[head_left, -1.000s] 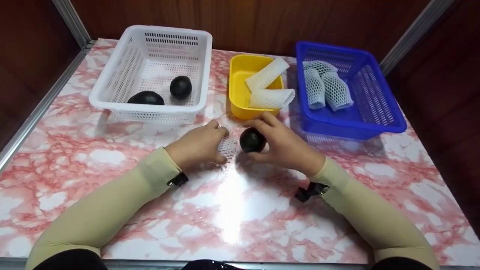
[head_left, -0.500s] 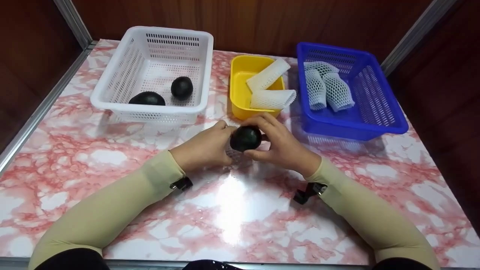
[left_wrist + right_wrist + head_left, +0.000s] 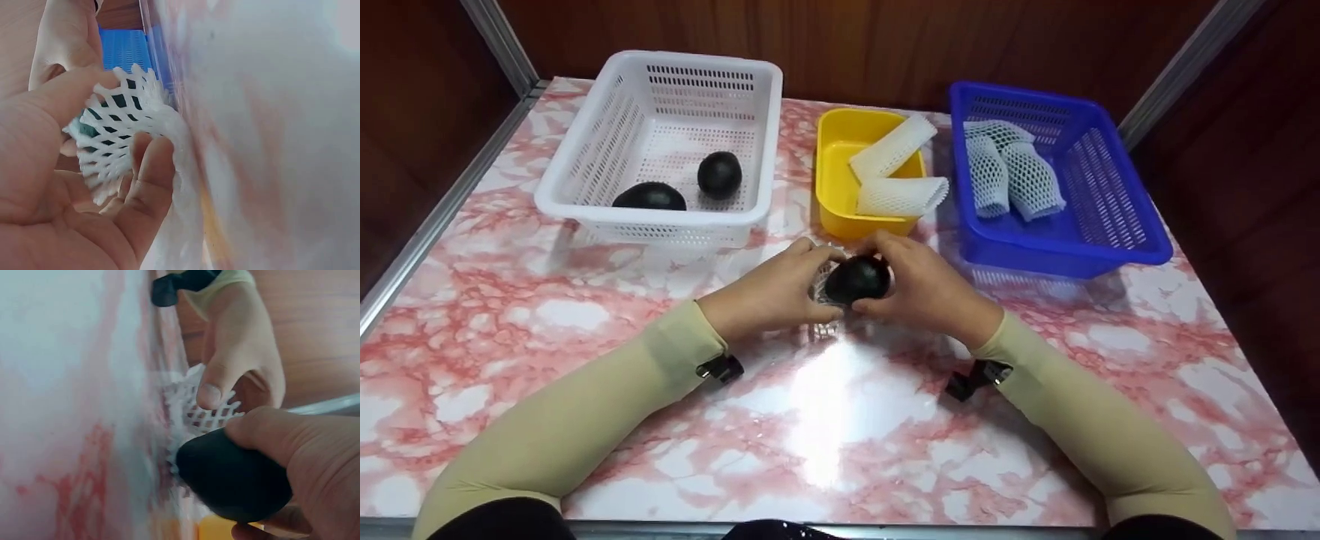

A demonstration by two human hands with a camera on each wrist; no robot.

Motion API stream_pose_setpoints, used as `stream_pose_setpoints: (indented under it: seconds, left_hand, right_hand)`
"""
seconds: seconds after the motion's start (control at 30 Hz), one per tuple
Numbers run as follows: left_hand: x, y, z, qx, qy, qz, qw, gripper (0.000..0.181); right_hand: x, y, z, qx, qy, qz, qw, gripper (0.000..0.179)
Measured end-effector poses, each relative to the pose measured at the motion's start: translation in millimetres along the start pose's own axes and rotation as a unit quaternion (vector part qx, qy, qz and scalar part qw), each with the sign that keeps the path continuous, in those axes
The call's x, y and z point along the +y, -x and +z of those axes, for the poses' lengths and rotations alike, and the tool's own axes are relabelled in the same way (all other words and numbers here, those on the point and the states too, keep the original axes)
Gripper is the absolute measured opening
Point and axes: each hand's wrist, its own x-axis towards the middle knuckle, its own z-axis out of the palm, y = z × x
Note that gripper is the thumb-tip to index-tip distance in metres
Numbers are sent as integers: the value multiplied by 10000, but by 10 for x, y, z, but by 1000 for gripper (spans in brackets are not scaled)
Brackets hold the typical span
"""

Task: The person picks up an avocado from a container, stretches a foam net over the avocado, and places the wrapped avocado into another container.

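Note:
Between the hands is a dark avocado (image 3: 858,280), which the right hand (image 3: 934,289) grips with thumb and fingers. A white foam net sleeve (image 3: 112,132) is held by the left hand (image 3: 772,291), its fingers curled at the mesh and partly inside the opening. In the left wrist view, dark green shows through the mesh, behind the net. The right wrist view has the avocado's narrower end (image 3: 194,458) right at the sleeve, with the left thumb (image 3: 214,385) over the mesh. The head view mostly hides the sleeve behind the left hand and the avocado.
At the back left, a white basket (image 3: 547,187) contains two more avocados (image 3: 720,175). A yellow bin (image 3: 831,169) with two empty net sleeves (image 3: 894,148) stands just beyond the hands. The blue basket (image 3: 1065,251) at right holds several net-covered items (image 3: 1033,180).
The right hand has brought the avocado left to the net sleeve and turned it from end-on to lying sideways. The left hand has shifted slightly right to meet it.

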Motion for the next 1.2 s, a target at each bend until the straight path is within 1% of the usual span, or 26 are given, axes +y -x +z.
stream_pose_setpoints:
  seconds: [0.1, 0.2, 0.23, 0.3, 0.37, 0.47, 0.57, 0.67, 0.73, 0.83, 0.9, 0.97, 1.07, 1.2]
  left_hand:
    - [14, 6, -47, -47, 25, -39, 10000, 85]
    - [17, 7, -127, -135, -126, 43, 9998, 97]
    - [8, 10, -154, -154, -210, 48, 9996, 101]
    - [-21, 12, -194, -191, -543, 100, 9983, 108]
    - [-58, 14, -205, -259, -894, 107, 9956, 110]
    - [-109, 8, -166, -390, -1242, 144, 9914, 103]
    - [-124, -7, -121, -445, -1330, 181, 9900, 90]
    - [-111, -29, -94, -329, -1471, 236, 9883, 79]
    - [-100, -42, -81, -235, -1528, 258, 9876, 68]
    - [-88, -47, -69, -132, -1575, 387, 9867, 48]
    - [-84, -41, -67, -61, -1543, 484, 9868, 41]
    - [-79, -34, -69, -6, -1552, 563, 9863, 38]
    - [-71, -35, -74, 6, -1462, 514, 9879, 40]
    - [-53, -52, -76, -23, -1230, 434, 9915, 39]
  right_hand:
    - [-7, -6, -37, -98, 65, 300, 9995, 64]
    - [3, -10, -59, -154, 37, 439, 9989, 63]
    - [6, -13, -64, -181, -6, 479, 9987, 63]
    - [14, -19, -73, -218, -70, 525, 9984, 62]
    - [18, -19, -83, -245, -96, 550, 9981, 62]
    - [15, -11, -87, -231, -31, 499, 9985, 63]
    - [11, -5, -78, -185, 56, 418, 9989, 63]
    - [19, -6, -58, -213, -24, 417, 9989, 62]
    - [25, -6, -46, -284, -75, 401, 9988, 61]
    - [36, -7, -31, -374, -127, 326, 9987, 60]
    - [38, -10, -28, -383, -120, 262, 9988, 60]
    - [40, -13, -29, -365, -144, 223, 9990, 59]
    - [35, -13, -38, -340, -174, 176, 9991, 58]
    - [23, -8, -52, -290, -191, 124, 9993, 57]
